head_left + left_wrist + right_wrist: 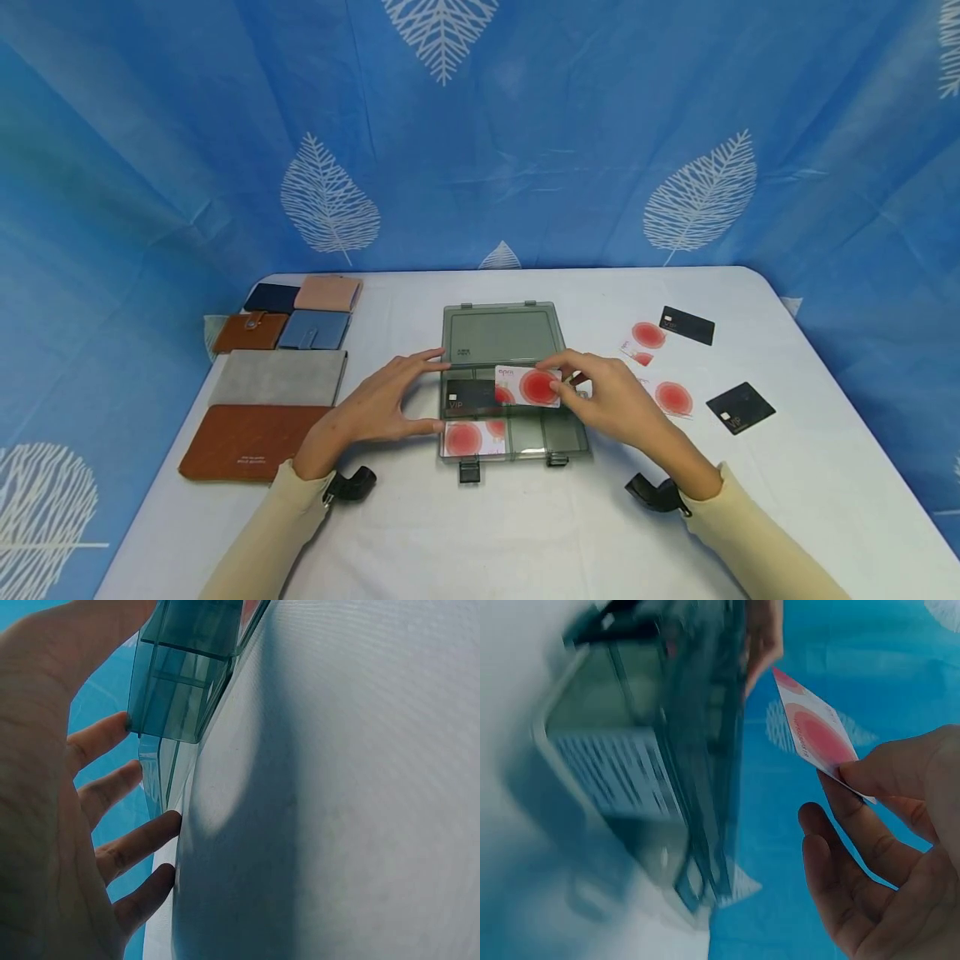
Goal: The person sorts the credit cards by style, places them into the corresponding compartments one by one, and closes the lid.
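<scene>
A translucent grey-green compartment box [528, 433] lies with its lid [501, 333] folded back. My left hand [378, 404] rests at the box's left side, its fingers spread; the left wrist view shows fingertips [120, 724] at the box edge. Between thumb and fingers my right hand [611, 408] pinches a white card with red circles [517, 386] over the middle row. Below it, partly covered, is a black VIP card [467, 395] in the box. Another white-and-red card [474, 438] lies in the front left compartment.
To the right lie two black cards [687, 325] [740, 408] and white-and-red cards [647, 336] [672, 398]. Several wallets stand grouped at left, including a brown one [251, 437], a grey one [279, 377] and a blue one [315, 327]. A blue leaf-patterned curtain [510, 167] surrounds the table.
</scene>
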Demonstrator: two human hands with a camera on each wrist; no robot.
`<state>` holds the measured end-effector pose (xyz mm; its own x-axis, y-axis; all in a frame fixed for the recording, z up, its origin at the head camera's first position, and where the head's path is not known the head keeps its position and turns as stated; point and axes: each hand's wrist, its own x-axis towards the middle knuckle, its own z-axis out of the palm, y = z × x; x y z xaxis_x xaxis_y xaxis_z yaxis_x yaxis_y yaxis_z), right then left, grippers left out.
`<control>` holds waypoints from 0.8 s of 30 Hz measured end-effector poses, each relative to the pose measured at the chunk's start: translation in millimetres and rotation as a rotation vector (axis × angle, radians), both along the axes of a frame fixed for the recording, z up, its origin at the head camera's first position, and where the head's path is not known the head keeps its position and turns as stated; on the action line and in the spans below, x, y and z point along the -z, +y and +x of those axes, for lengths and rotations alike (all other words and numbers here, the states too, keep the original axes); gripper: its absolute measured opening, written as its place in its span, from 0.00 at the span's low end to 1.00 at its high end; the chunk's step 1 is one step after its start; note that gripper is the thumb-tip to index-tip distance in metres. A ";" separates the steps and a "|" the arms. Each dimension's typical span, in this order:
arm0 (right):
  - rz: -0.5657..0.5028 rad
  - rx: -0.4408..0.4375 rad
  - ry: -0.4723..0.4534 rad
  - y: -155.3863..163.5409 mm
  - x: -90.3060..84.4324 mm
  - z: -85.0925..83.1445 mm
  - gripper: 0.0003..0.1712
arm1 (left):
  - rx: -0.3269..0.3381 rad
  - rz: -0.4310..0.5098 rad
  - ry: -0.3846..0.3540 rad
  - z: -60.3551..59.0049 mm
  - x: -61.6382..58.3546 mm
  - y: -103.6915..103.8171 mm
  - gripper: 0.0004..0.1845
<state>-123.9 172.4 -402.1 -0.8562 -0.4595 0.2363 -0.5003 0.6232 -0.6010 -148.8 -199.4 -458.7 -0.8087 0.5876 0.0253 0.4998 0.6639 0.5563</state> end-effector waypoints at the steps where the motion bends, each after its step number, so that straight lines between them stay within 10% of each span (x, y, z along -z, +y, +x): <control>1: -0.002 -0.012 -0.004 -2.3 1.5 1.5 0.17 | -0.002 -0.002 0.000 0.1 0.3 0.1 0.50; 24: 0.093 -0.154 -0.020 -47.0 35.2 34.1 0.13 | 0.014 -0.018 0.025 0.6 3.0 -0.4 0.50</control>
<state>-89.8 125.3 -437.3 -0.7784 -0.6044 0.1698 -0.5823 0.5940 -0.5550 -148.2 -199.8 -461.8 -0.7999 0.5990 0.0351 0.5224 0.6665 0.5319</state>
